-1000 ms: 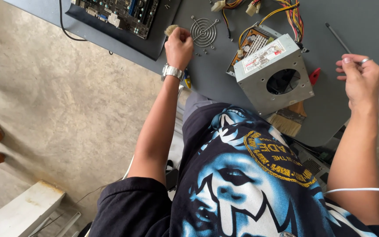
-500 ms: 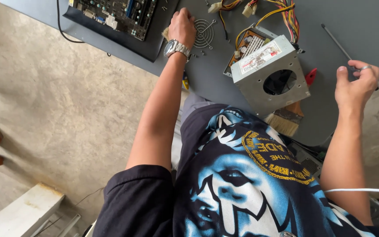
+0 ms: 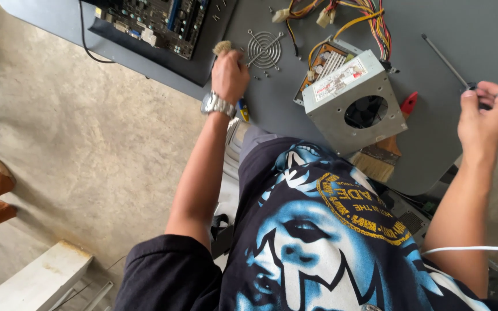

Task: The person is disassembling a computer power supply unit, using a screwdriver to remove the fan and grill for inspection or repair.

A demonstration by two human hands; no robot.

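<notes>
Gripping a screwdriver [image 3: 451,63] at three o'clock, the right hand [image 3: 485,118] stays closed; left hand [image 3: 230,75] fists what seems a small brush [image 3: 222,47] at twelve.

On the dark grey table [image 3: 445,34], the left hand [image 3: 230,74], fist closed, grips a small tan brush [image 3: 222,47] beside a round wire fan grille [image 3: 264,49]. At three o'clock, the right hand [image 3: 485,118] pinches a long thin screwdriver [image 3: 446,61]. A grey metal power supply box [image 3: 350,103] sits between them.
</notes>
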